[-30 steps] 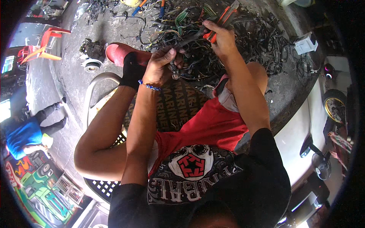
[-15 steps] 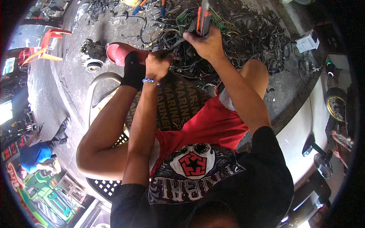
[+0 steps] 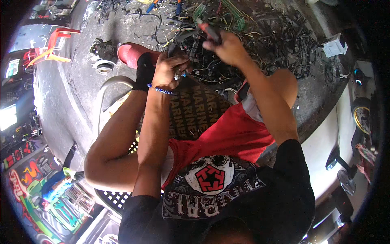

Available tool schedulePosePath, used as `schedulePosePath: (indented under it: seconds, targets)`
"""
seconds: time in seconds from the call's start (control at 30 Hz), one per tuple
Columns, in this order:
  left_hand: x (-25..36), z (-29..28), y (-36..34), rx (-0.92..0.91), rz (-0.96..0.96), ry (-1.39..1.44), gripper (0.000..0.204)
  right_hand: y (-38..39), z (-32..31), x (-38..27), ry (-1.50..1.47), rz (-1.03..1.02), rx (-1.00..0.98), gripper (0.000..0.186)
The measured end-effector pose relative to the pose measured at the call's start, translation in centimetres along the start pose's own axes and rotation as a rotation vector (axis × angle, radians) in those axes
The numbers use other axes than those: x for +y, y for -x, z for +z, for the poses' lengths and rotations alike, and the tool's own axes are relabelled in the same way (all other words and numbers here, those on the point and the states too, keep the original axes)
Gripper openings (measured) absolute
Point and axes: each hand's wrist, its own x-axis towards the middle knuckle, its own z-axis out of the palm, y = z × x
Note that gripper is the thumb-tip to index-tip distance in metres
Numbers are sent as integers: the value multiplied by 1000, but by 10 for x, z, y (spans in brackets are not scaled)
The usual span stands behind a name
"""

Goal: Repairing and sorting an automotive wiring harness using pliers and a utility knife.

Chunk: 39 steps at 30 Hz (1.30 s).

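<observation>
My right hand (image 3: 227, 49) grips an orange-and-black hand tool (image 3: 209, 30), probably pliers or a cutter; its tip is blurred and points up and left over the heap of black, green and yellow wires (image 3: 284, 44). Down and left of it, my left hand (image 3: 168, 71) is closed on a dark wire bundle (image 3: 183, 55), with small connector pieces near its fingers. The tangle spreads across the grey, grimy floor (image 3: 134, 20) above my folded legs and a brown printed pad (image 3: 195, 110).
Blue-handled tools (image 3: 152, 7) lie at the top. A metal engine part (image 3: 101, 61) sits left, a white box (image 3: 335, 44) right. An orange plastic chair (image 3: 53, 44), a curved metal tube (image 3: 105, 87), a co-worker (image 3: 55, 189) at lower left and a wheel (image 3: 361, 120) are around me.
The tool in my right hand swung left and has come down. My left hand stayed on the bundle, turning slightly. The co-worker at the left has moved lower in the view.
</observation>
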Motion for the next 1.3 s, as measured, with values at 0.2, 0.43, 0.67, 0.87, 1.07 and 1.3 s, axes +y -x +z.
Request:
schedulePosePath:
  seconds: [0.2, 0.43, 0.67, 0.87, 1.07, 1.3]
  targets:
    - [8, 2, 3, -63, -20, 174, 11, 30, 16, -22, 301, -189, 45, 27]
    - [8, 16, 9, -133, -46, 205, 16, 19, 15, -19, 411, -317, 224, 26]
    - [7, 24, 17, -170, -150, 217, 18, 1, 6, -21, 554, 42, 85, 34]
    - [26, 19, 19, -264, -33, 328, 14, -23, -58, 47, 1230, -149, 74, 22]
    - [45, 17, 22, -248, -153, 335, 11, 18, -26, -26, 502, -310, 201, 32]
    - [42, 24, 25, -219, -114, 150, 15, 18, -21, -46, 653, -201, 102, 33]
